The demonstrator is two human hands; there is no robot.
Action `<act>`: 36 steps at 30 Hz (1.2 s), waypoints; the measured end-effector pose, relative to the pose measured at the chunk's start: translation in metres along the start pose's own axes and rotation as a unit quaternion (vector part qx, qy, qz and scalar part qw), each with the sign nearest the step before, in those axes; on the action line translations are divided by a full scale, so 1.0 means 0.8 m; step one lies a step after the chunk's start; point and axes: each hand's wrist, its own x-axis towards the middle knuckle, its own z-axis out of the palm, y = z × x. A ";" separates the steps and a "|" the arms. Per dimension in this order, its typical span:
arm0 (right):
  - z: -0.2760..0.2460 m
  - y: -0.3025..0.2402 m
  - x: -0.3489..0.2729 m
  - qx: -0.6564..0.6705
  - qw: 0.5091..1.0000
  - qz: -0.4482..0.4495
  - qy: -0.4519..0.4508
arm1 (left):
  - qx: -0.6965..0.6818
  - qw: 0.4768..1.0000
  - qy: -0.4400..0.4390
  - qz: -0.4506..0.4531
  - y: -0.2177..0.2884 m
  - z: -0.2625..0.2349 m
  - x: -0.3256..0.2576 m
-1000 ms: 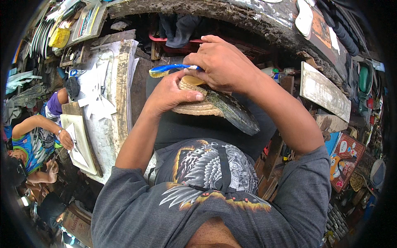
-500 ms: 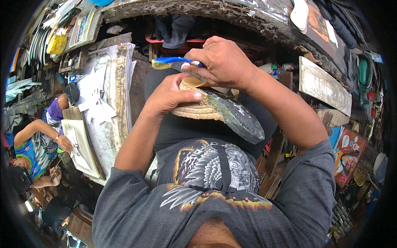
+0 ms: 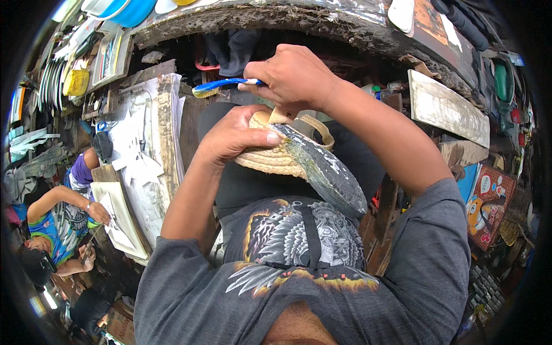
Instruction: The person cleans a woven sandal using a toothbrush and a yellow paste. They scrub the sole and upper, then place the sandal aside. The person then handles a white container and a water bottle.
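Rope-soled shoe sits clasped at its woven edge by the left hand, while the right hand just above clenches a blue toothbrush.

Both hands work close to the chest, with little room around them. The left hand grips the shoe; the right hand sits just above with a brush. A dark ledge blocks the far side. Stacked boards wall the left, and wooden planks crowd the right.
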 end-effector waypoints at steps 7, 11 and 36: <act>-0.002 0.007 0.012 -0.001 0.993 0.098 -0.060 | 0.014 1.000 0.002 -0.002 0.017 -0.001 0.008; 0.004 0.012 0.016 0.003 0.988 0.142 -0.063 | 0.012 1.000 0.003 0.005 0.020 -0.004 0.009; -0.077 0.069 0.011 -0.194 0.974 0.101 0.065 | 0.077 0.990 -0.112 0.023 0.054 0.034 0.019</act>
